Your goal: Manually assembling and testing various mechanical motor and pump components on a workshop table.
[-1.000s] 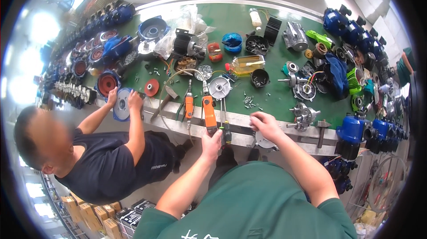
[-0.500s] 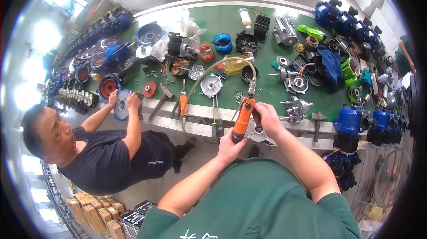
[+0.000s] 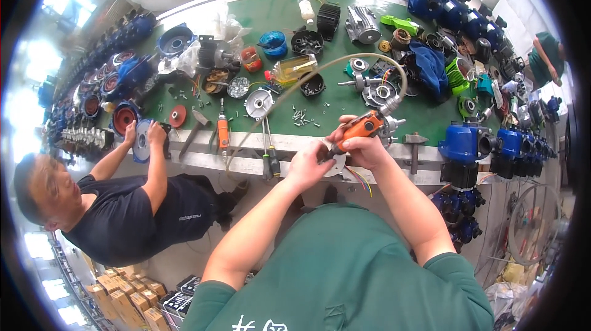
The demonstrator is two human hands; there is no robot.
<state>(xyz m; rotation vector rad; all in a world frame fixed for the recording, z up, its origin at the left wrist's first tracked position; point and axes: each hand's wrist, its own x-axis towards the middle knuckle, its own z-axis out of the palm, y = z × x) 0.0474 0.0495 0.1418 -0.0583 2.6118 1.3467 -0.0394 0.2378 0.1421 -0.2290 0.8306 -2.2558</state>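
My right hand [image 3: 367, 149] is wrapped round an orange pneumatic screwdriver [image 3: 362, 126], tilted with its hose end up and to the right. A clear air hose [image 3: 345, 57] arches from that end back over the bench. My left hand [image 3: 309, 165] is closed at the tool's dark nose, and its fingers hide the tip. Just below the tool, at the bench edge, a silvery round metal part [image 3: 337, 168] shows partly behind my hands. Coloured wires [image 3: 363, 182] hang beneath it.
Screwdrivers [image 3: 269, 161], a second orange air tool [image 3: 223, 134], a hammer [image 3: 415, 146] and a round end cover [image 3: 260, 104] lie close by. Loose screws [image 3: 301, 117] are scattered ahead. Blue motors [image 3: 465, 146] stand at right. At left, a co-worker [image 3: 123, 208] holds a blue-rimmed disc [image 3: 143, 140].
The screwdriver has swung from near upright to a slant, its hose end going up and right. My left hand has risen with its nose. The whole view has shifted, moving bench items leftward.
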